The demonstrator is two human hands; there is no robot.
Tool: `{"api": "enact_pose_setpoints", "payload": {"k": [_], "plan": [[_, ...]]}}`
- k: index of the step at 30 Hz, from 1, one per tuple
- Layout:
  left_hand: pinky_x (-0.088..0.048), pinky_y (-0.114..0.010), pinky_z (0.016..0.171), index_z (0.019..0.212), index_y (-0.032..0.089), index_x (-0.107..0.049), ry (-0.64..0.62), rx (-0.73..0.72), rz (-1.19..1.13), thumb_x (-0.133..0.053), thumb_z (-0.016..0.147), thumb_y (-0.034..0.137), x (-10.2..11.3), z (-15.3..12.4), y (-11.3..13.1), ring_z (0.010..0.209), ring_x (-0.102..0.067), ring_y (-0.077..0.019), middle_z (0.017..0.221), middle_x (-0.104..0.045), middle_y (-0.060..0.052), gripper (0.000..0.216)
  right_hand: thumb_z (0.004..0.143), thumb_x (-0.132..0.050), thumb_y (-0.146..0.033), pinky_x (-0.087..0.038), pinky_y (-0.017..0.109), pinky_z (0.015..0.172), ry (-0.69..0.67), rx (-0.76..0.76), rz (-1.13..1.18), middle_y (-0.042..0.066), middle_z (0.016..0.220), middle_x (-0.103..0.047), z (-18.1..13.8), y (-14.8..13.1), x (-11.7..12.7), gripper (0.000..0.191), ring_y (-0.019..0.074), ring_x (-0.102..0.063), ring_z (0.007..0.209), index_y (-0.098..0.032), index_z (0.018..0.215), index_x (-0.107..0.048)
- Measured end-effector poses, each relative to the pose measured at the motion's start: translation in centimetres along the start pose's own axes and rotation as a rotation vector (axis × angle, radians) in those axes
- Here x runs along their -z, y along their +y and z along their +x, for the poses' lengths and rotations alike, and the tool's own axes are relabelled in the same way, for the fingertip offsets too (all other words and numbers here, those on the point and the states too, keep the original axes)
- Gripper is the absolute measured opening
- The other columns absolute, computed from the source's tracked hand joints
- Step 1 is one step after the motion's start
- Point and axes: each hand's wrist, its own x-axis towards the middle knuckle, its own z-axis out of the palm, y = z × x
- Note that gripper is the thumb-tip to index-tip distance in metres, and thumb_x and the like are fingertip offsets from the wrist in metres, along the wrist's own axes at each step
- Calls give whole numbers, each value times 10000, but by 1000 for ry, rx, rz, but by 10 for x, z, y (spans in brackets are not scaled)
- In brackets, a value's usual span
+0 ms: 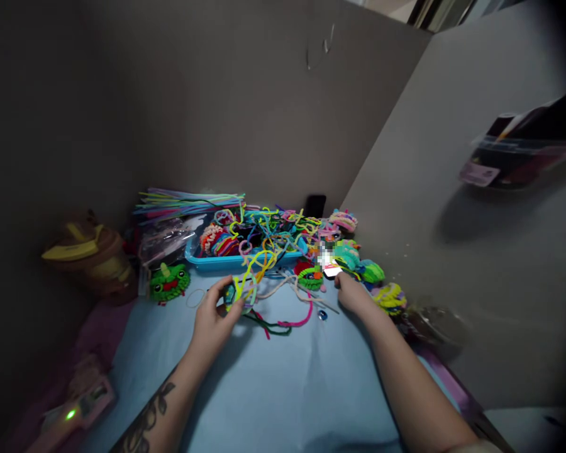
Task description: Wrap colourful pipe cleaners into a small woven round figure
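My left hand (213,319) is closed on a small pipe-cleaner piece (238,294) of yellow, green and blue strands, held just above the light blue table cover (273,390). My right hand (351,293) reaches to a small white card-like object (332,271) beside a green and orange pipe-cleaner ring (310,278); its fingers are curled, and I cannot see a grip. Loose pink, dark green and white pipe cleaners (283,318) lie between my hands.
A blue tray (202,260) heaped with tangled pipe cleaners stands behind. A green pipe-cleaner creature (170,281) sits at left, finished coils (372,272) at right. A brown and yellow object (92,251) stands far left, and a device with a green light (73,412) lies near left.
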Motion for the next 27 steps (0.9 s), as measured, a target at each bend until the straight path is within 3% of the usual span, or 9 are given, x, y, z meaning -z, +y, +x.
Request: {"api": "enact_pose_setpoints", "payload": {"k": [5, 8, 10, 11, 14, 16, 19, 21, 27], "plan": [[-566, -352, 768, 1207, 147, -559, 15, -1, -1, -653, 739, 389, -1, 0, -6, 1068, -594, -259, 1188, -604, -139, 535, 753, -484, -28, -327, 264, 618, 13, -15, -24, 148, 940, -656, -3, -17, 11, 277, 220, -603, 821, -127, 996, -571], [-565, -360, 789, 1208, 154, -554, 59, 8, -7, -653, 745, 390, 1, 1, -6, 1081, -595, -260, 1206, -598, -136, 529, 841, -479, -148, -359, 278, 656, 68, 66, -10, 129, 923, -659, -23, -52, 26, 175, 219, -606, 832, -157, 962, -605], [-563, -352, 802, 1219, 163, -541, 98, 1, -11, -648, 757, 385, 2, 1, -4, 1109, -587, -257, 1234, -586, -134, 523, 880, -470, -199, -399, 278, 722, 145, 410, 172, 91, 923, -656, -41, -87, 35, 168, 198, -600, 864, -178, 891, -636], [-560, -349, 812, 1224, 168, -534, 115, -7, -8, -646, 764, 380, 3, 1, -3, 1128, -579, -256, 1250, -577, -134, 518, 884, -486, -221, -417, 270, 734, 102, 585, 297, 69, 899, -652, -49, -106, 37, 168, 180, -600, 849, -186, 862, -649], [-546, -350, 858, 1219, 191, -522, 128, -56, 14, -642, 788, 362, 6, -1, -1, 1191, -547, -252, 1311, -541, -131, 479, 858, -541, -218, -450, 272, 729, 36, 817, 575, 46, 879, -640, -65, -162, 34, 141, 167, -600, 838, -203, 867, -681], [-541, -356, 877, 1201, 203, -520, 121, -103, 33, -638, 803, 351, 9, -2, -3, 1217, -534, -251, 1340, -524, -126, 441, 833, -583, -214, -458, 309, 813, 54, 829, 658, 65, 973, -612, -67, -189, 24, 156, 183, -586, 923, -200, 949, -687], [-538, -370, 887, 1189, 211, -517, 117, -176, 92, -634, 814, 322, 14, -2, -7, 1228, -531, -256, 1349, -524, -128, 408, 775, -656, -220, -374, 399, 996, 129, 762, 725, 79, 1128, -544, -62, -210, 6, 123, 240, -486, 1134, -217, 889, -702], [-526, -390, 913, 1198, 212, -510, 105, -230, 147, -630, 819, 295, 16, -1, -10, 1237, -526, -261, 1349, -528, -134, 406, 755, -673, -224, -306, 428, 1055, 113, 718, 746, 77, 1197, -509, -57, -213, -2, 33, 265, -415, 1221, -210, 774, -695], [-465, -424, 1013, 1308, 217, -429, -1, -302, 201, -595, 847, 243, 17, -2, -11, 1272, -494, -249, 1383, -498, -136, 491, 781, -630, -232, -258, 400, 1075, -42, 715, 791, 70, 1307, -463, -52, -206, -6, 148, 259, -367, 1297, -189, 641, -610]]}}
